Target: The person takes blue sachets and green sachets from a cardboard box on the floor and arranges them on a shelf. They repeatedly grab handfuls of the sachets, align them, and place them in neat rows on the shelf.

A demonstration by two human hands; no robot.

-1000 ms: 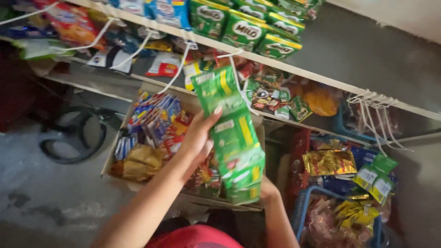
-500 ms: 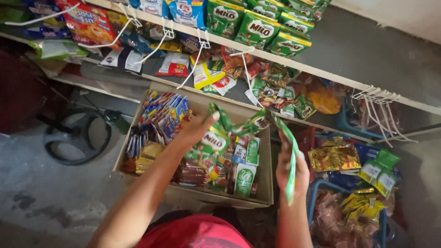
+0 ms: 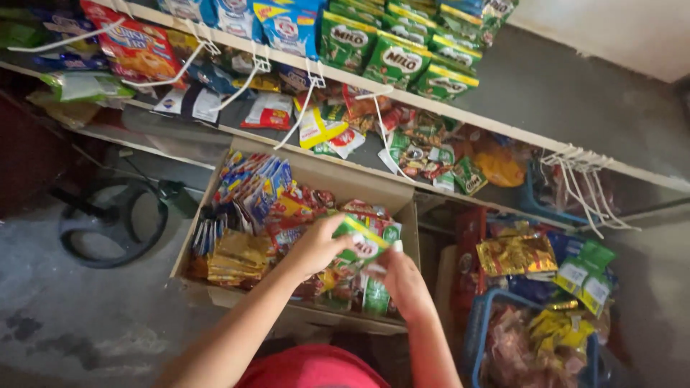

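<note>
My left hand (image 3: 316, 246) and my right hand (image 3: 399, 282) both grip a folded bundle of green sachets (image 3: 365, 244) just above the right part of an open cardboard box (image 3: 327, 172). The box on the floor holds several packs: blue and multicoloured sachets (image 3: 251, 183) at the back left, yellow-brown ones (image 3: 233, 255) at the front left, red ones in the middle, green ones (image 3: 374, 294) at the front right. My forearms reach in from the bottom edge over a red garment (image 3: 309, 366).
A long shelf (image 3: 460, 111) above the box carries green, blue and red snack packs, with white hooks (image 3: 582, 165) hanging from its edge. A blue basket (image 3: 481, 323) of gold and green packets stands right of the box. A black fan base (image 3: 111, 223) lies left on the concrete floor.
The long green sachet strip that I held stretched up above the box has been brought down and folded. Both hands now close on it low over the box's right side.
</note>
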